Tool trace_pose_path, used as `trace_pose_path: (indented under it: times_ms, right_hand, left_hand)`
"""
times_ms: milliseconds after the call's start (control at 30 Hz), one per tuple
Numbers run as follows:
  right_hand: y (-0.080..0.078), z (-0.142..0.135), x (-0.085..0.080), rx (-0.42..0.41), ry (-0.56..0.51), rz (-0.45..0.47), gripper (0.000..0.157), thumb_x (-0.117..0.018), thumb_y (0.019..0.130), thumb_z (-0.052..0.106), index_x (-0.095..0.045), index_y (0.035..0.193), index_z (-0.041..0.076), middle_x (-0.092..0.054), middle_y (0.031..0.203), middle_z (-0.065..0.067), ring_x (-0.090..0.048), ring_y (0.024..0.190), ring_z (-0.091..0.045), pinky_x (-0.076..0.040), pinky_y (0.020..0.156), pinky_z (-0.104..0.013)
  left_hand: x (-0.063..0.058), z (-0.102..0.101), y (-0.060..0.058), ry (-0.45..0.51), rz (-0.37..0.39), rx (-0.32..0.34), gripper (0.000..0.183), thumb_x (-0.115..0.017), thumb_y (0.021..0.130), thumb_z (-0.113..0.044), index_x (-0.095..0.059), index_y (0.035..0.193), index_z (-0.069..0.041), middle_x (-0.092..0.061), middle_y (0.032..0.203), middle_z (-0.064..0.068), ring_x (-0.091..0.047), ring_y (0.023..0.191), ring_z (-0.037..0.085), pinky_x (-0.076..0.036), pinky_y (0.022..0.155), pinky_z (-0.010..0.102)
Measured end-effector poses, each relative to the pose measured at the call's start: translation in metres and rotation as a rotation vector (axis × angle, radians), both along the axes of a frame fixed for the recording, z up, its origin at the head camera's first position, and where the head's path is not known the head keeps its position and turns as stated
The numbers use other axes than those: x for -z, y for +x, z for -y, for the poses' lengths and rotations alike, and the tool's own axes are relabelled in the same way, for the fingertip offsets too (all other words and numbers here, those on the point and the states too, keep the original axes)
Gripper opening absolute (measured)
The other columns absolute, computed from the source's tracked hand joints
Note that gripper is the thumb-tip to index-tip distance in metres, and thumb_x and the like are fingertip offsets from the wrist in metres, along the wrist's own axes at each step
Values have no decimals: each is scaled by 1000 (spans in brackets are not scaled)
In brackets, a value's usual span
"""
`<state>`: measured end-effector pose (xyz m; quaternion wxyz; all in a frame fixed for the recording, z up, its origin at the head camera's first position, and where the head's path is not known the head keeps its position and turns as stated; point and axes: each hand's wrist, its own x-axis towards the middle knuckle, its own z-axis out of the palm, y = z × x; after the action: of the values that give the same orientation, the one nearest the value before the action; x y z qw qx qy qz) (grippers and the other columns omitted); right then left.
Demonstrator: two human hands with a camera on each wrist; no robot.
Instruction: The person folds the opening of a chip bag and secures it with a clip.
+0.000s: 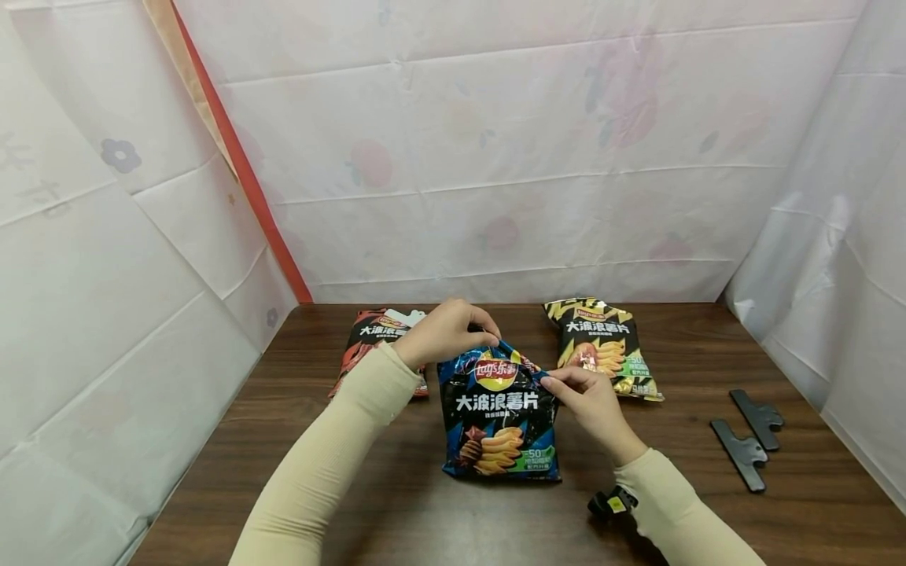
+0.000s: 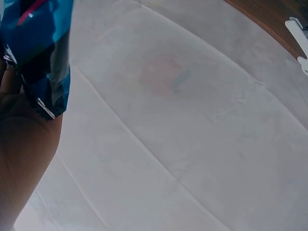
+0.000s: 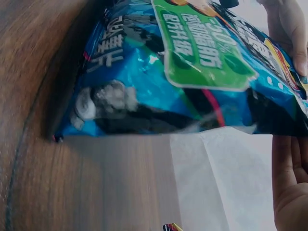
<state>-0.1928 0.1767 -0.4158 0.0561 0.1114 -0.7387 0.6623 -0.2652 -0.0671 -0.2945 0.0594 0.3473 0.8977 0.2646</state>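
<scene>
A blue and black bag of potato chips (image 1: pixel 499 424) stands on the table, its lower edge touching the wood. My left hand (image 1: pixel 453 334) pinches the upper left part of its top edge. At the upper right corner, my right hand (image 1: pixel 594 405) pinches the same edge between thumb and fingers. The top edge slants down to the right and looks creased or folded. In the left wrist view the blue bag (image 2: pixel 45 43) lies against the hand. From the right wrist view, the printed front of the bag (image 3: pixel 192 67) shows close up, with fingers at its far end.
A red chip bag (image 1: pixel 364 346), with a white clip-like piece (image 1: pixel 405 318) at its top, lies behind the left arm. Behind the right hand lies a yellow and black chip bag (image 1: pixel 602 346). Two dark grey notched bars (image 1: pixel 739 454) lie at the right. White sheets (image 1: pixel 495 157) enclose the table.
</scene>
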Motion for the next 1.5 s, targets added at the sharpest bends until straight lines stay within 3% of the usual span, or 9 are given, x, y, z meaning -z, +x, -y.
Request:
trace_pose_path:
  times_ms: [133,300,533,767,1033,1267,1367,1500]
  right_hand:
    - [1,2,-1,10,-21,0,23,-68,93,13,-71,100,-8,-69,79,13,-33,45,-4,-34,43,-29]
    - [2,5,1,17,-19,-62,18,-68,92,9,-72,98,-8,-71,83,14,-42,55,-3,-36,49,-28]
    - [6,8,2,67,-5,-107,13,-69,92,8,-74,95,-3,-68,78,12,-49,62,-3,-40,53,-25]
    - [8,9,2,64,-21,-103,14,-68,92,7,-73,97,-5,-70,83,14,-58,71,-2,-45,60,-22]
    - [4,6,3,45,-5,-59,19,-69,92,12,-73,100,-5,-70,84,13,-53,68,-3,-42,57,-24]
    - [2,1,2,33,12,11,24,-70,92,16,-72,104,-5,-67,80,12,-47,62,-5,-39,54,-26]
    - [2,-1,-1,19,29,38,25,-70,92,17,-72,106,-4,-65,77,12,-41,55,-5,-38,50,-27]
    - [2,-5,-5,3,77,65,27,-71,91,19,-72,108,-2,-69,84,14,-50,61,-3,-43,56,-24]
  left_hand:
    - [1,1,0,9,13,-11,11,-69,92,-26,-78,96,-20,-75,95,-4,-61,70,7,-46,68,27]
    - [0,3,-1,10,43,-24,11,-70,92,-26,-78,97,-20,-75,98,-4,-64,77,5,-51,72,27]
    - [-3,4,0,5,76,-8,16,-68,93,-29,-77,102,-19,-75,101,-2,-62,69,9,-46,67,27]
    - [-4,8,2,6,66,-25,14,-69,93,-28,-76,101,-19,-75,98,-4,-57,65,10,-43,65,27]
    - [0,8,2,44,42,-34,12,-69,93,-24,-77,100,-19,-75,97,-3,-63,71,6,-49,68,27]
    - [2,6,2,70,15,-15,12,-68,93,-22,-77,99,-17,-75,95,-1,-44,51,8,-39,57,25]
    - [2,6,2,73,9,-14,11,-68,93,-21,-77,99,-16,-75,95,-1,-47,53,8,-40,58,25]
    - [2,5,3,71,4,-13,11,-69,93,-22,-77,99,-16,-75,95,-1,-51,55,9,-42,60,25]
